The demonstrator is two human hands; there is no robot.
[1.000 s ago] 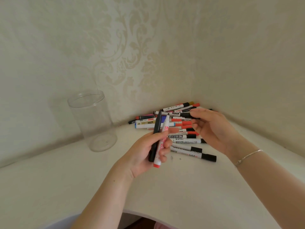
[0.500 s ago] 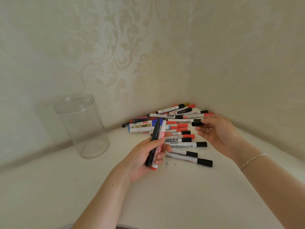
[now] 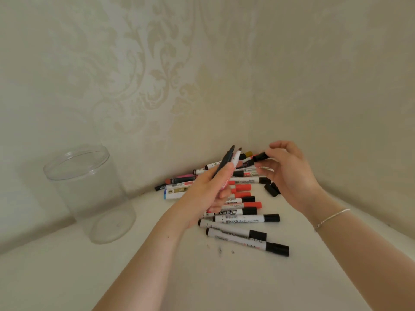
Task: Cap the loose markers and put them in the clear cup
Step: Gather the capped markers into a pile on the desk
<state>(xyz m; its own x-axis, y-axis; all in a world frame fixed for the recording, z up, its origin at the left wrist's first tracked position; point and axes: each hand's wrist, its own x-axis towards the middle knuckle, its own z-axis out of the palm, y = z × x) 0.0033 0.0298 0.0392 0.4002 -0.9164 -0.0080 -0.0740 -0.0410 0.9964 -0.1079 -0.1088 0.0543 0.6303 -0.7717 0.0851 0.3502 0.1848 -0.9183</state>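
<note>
Corner of a room papered in pale damask, with a white bench fitted into the angle. Clear cup: upright at left, well apart from the work and holding nothing visible. Pile of markers: heaped against the corner between the two forearms, mostly capped in black or red; a loose black cap lies at its right edge.

Left hand: fingers curled round two markers held together and pointing up, a black marker and a white marker whose dark tip stands bare. Right hand: raised just beside those tips, thumb and forefinger pinching a small black cap, the other fingers loosely spread.

Risks, as judged from this arrangement. The two markers lie side by side in one grip, so the cap may meet the wrong barrel or strike the tip at an angle and fail to seat. Pressing hard against a loosely held pair could let one slip into the pile. The bare tip is close to the fingers and could mark them. Whether this cap fits the white marker cannot be told.
</note>
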